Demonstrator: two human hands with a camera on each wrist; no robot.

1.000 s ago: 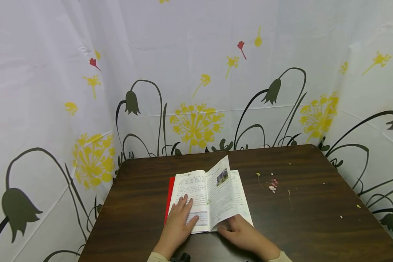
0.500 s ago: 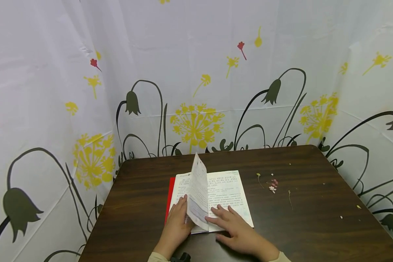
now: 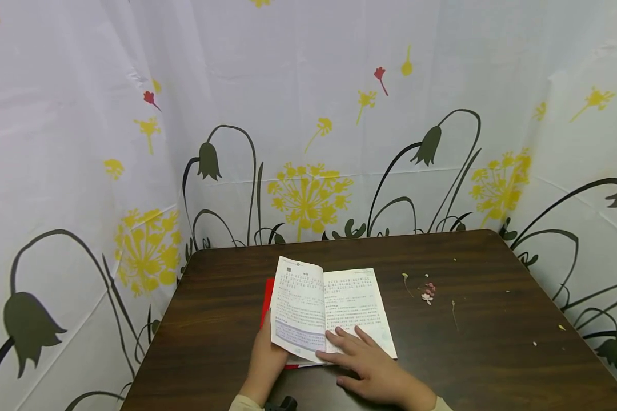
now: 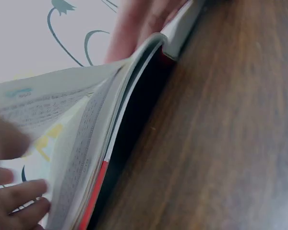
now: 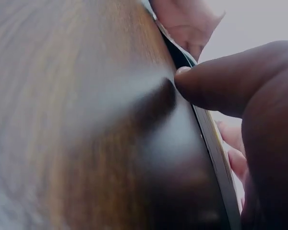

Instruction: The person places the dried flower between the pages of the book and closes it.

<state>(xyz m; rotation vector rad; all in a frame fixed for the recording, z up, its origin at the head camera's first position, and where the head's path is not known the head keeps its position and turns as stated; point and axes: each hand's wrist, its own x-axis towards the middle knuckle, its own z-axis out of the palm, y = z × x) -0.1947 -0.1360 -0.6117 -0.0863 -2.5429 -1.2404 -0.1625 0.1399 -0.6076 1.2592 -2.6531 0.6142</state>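
An open book [image 3: 357,305] with printed pages lies on the dark wooden table, its red cover [image 3: 266,297] showing along the left edge. A lifted leaf [image 3: 298,305] slants over the book's left side. My left hand [image 3: 268,351] is at that side, its fingers mostly hidden by the leaf. In the left wrist view its fingers [image 4: 26,203] extend beside the pages, holding nothing visible. My right hand [image 3: 370,365] rests with spread fingers on the lower right page, a fingertip right at the leaf's lower corner. Its thumb [image 5: 216,81] sticks out past the book's near edge.
Right of the book lie pink and white petals [image 3: 428,294], a small yellow flower [image 3: 405,276] and a thin stem [image 3: 455,314]. A yellow petal [image 3: 561,327] lies farther right. A flower-printed white curtain [image 3: 308,114] hangs behind the table [image 3: 211,319].
The leaf has swung from the right across to the left, over my left hand. My right hand came out from under it and now lies on the right page.
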